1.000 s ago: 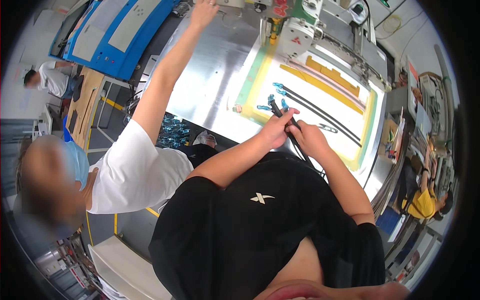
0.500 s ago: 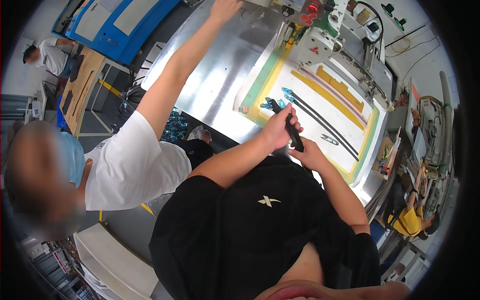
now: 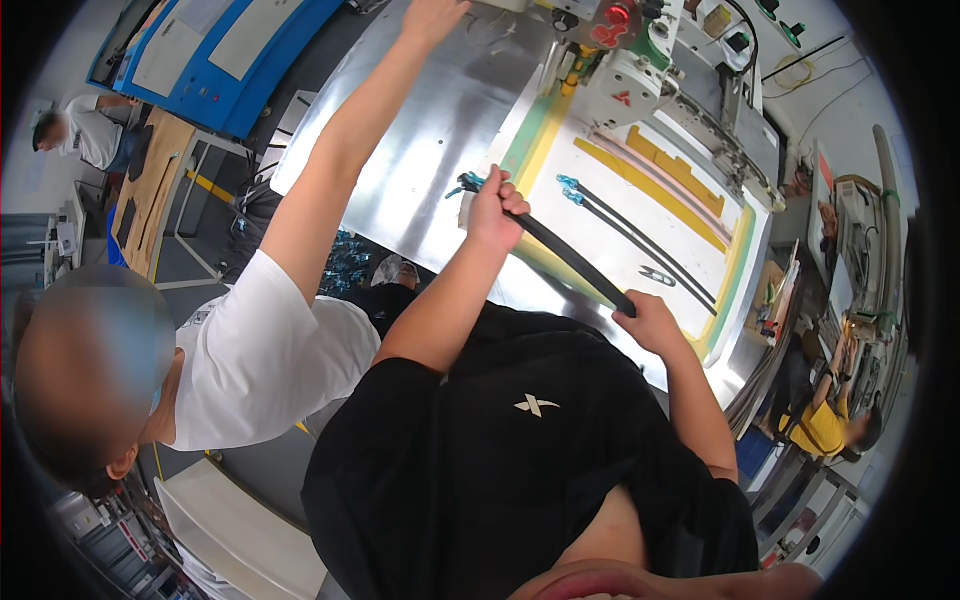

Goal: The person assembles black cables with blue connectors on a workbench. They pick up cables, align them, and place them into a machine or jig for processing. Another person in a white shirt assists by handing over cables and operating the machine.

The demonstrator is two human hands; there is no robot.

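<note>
The long, narrow black strap bundle with shiny blue tips (image 3: 566, 254) stretches over the silver metal bench's (image 3: 432, 150) near edge, roughly parallel to it, the left hand (image 3: 497, 210) fisted just behind the tips, the right hand (image 3: 648, 322) curled round its other end.
</note>
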